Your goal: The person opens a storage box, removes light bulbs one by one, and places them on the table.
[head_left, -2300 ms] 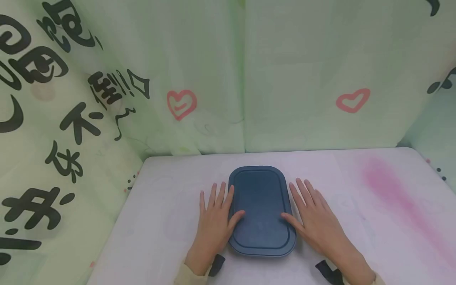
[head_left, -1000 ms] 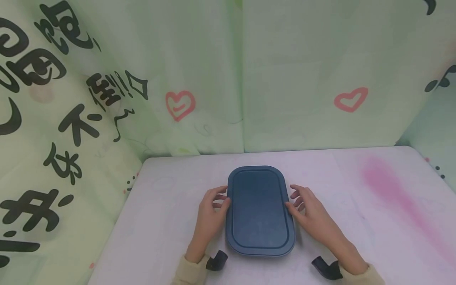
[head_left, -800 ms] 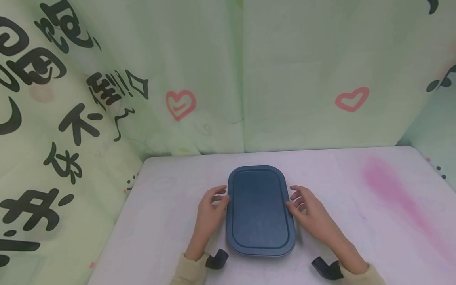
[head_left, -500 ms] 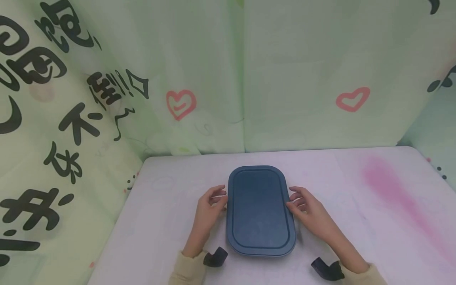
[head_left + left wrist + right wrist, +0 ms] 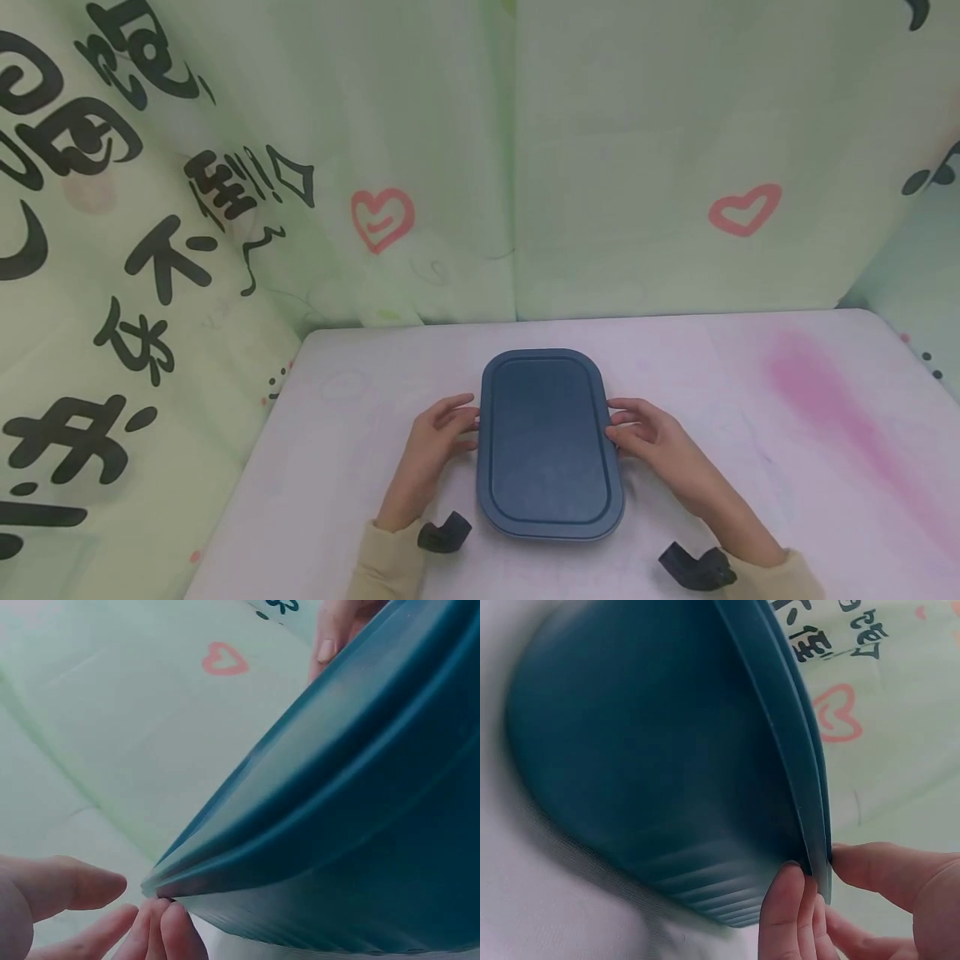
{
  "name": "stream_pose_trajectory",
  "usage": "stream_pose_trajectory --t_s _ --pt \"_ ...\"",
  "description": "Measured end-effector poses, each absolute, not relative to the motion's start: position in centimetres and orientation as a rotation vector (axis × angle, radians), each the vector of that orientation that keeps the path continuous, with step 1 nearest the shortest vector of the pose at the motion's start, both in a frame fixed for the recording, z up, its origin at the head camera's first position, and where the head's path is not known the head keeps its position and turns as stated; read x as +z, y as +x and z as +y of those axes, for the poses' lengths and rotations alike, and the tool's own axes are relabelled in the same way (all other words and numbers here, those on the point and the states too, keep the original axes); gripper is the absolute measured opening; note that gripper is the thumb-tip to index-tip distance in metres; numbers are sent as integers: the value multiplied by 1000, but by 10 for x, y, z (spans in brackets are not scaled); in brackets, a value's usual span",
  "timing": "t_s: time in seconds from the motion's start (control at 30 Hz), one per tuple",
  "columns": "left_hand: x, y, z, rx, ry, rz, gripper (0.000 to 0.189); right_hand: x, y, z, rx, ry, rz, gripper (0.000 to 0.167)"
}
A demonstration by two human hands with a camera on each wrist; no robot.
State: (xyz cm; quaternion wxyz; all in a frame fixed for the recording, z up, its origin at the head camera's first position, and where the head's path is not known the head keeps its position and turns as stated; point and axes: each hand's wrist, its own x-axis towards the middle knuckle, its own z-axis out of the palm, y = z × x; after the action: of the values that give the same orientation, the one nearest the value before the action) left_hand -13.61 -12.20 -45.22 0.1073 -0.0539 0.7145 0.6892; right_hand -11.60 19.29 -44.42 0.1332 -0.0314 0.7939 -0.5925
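Observation:
A dark blue food container lies flat on the table, its matching lid uppermost with rounded corners and a raised border. On its left side is my left hand, fingers bent. In the left wrist view, its fingertips touch the rim from below, while the thumb stands a little apart. My right hand pinches the right edge. In the right wrist view, that thumb presses the lid's rim from outside, with fingers beneath it, above the container's wall.
The table has a whitish cover with a pink smear at the right. Behind it hangs a pale green curtain with red hearts, and dark lettering marks the left side. Black wrist mounts sit by both sleeves.
Both hands lay flat with spread fingers and thumbs over the lid; now their fingers are bent at its sides. Lately the left thumb has drawn in toward its fingers. The container has not moved.

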Motion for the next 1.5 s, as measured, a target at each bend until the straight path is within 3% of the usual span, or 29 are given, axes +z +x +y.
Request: stream_pose_trajectory --t_s 1.5 --pt "-462 -135 -123 2171 -299 1902 61 -441 -115 193 -1812 25 2209 61"
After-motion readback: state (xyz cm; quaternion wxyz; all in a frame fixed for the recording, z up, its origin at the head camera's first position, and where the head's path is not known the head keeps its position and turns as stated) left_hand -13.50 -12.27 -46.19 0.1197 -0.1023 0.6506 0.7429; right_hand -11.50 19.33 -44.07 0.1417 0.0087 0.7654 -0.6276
